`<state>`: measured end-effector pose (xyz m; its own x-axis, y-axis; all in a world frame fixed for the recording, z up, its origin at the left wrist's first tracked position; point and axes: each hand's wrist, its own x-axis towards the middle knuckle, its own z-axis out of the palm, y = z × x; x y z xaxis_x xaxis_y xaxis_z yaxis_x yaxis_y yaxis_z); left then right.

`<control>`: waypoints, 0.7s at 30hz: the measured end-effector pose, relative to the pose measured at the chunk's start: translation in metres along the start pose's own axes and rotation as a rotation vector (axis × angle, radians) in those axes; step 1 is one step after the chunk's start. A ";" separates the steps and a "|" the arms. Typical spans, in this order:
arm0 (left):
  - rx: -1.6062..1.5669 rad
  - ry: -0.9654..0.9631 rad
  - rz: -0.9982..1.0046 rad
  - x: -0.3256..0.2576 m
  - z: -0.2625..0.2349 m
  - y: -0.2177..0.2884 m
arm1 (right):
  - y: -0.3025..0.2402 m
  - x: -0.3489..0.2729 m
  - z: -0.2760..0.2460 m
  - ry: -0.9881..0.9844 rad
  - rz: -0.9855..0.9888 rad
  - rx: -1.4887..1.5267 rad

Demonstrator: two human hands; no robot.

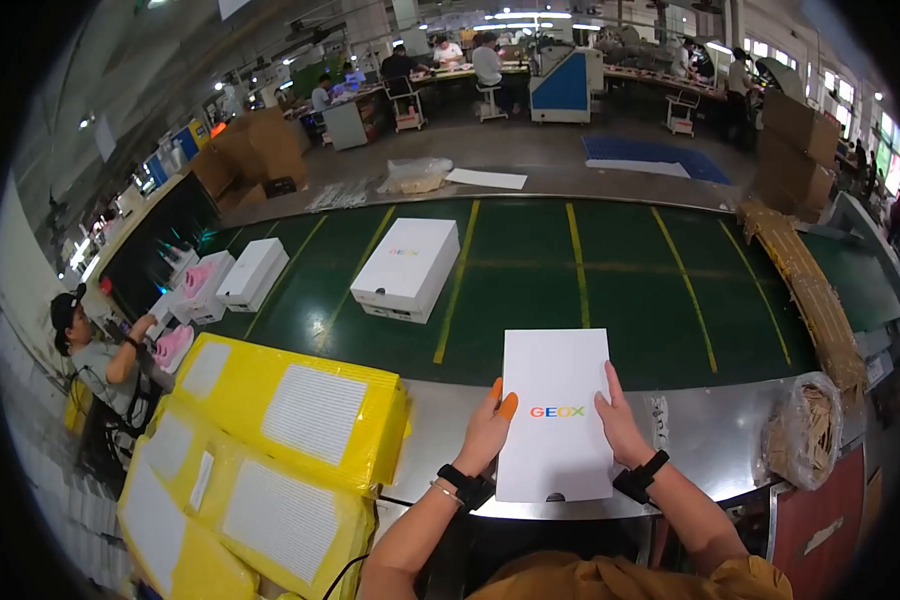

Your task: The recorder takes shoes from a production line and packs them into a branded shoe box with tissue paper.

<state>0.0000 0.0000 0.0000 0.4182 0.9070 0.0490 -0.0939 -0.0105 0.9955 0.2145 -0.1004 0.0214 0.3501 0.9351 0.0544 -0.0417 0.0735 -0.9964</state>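
A white shoe box [557,460] with coloured lettering on its lid is between my two hands, at the near edge of the green conveyor belt [530,270]. My left hand [487,430] grips its left side, with orange covers on the thumb and a finger. On the opposite side my right hand [622,425] presses its palm and fingers against the box. The lid looks closed, so whatever is inside is hidden. Another white shoe box [407,265] lies on the belt, ahead and to the left.
Yellow-wrapped bundles [300,410] are stacked at my left. Farther along the belt stand a closed white box [253,273] and an open box with pink shoes [202,280], near a seated co-worker [105,350]. To my right, a plastic bag [805,430] lies on the metal ledge [705,430].
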 end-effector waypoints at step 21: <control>-0.326 -0.145 -0.600 -0.110 -0.023 -0.024 | 0.021 -0.147 0.007 0.086 0.466 0.679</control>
<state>-0.0648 -0.0897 -0.0313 0.5971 0.6506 -0.4692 -0.0654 0.6225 0.7799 0.1560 -0.2339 -0.0072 0.2258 0.8938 -0.3873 -0.7468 -0.0964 -0.6580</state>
